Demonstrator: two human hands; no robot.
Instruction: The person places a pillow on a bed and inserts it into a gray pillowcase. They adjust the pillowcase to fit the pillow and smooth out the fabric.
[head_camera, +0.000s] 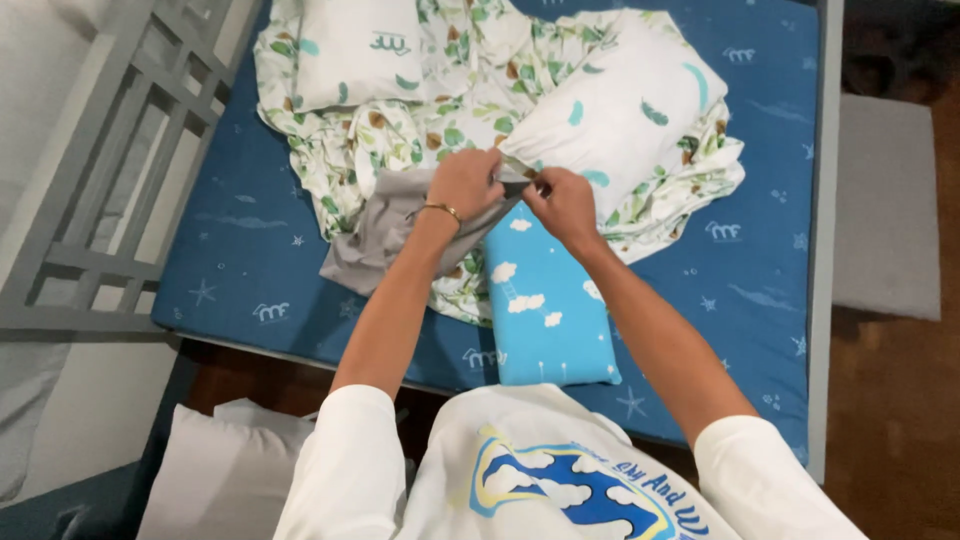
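On blue mattress (250, 260) — both hands (515, 190) pinch grey cloth (385, 225).

No packages, labels, signs or screens in view.

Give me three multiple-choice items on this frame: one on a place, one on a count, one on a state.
1. Where does the light blue cloud-print pillow lie?
A. on the blue mattress
B. on the floor
C. on the grey headboard

2. How many white feather-print pillows sit on the leaf-print sheet?
A. one
B. two
C. four

3. What are the hands doing with the grey cloth?
A. both pinch its edge
B. both rest flat on it
C. neither touches it

Answers: 1 A, it lies on the mattress below the hands. 2 B, one at top left, one at right. 3 A, left hand and right hand meet, fingers closed on the edge.
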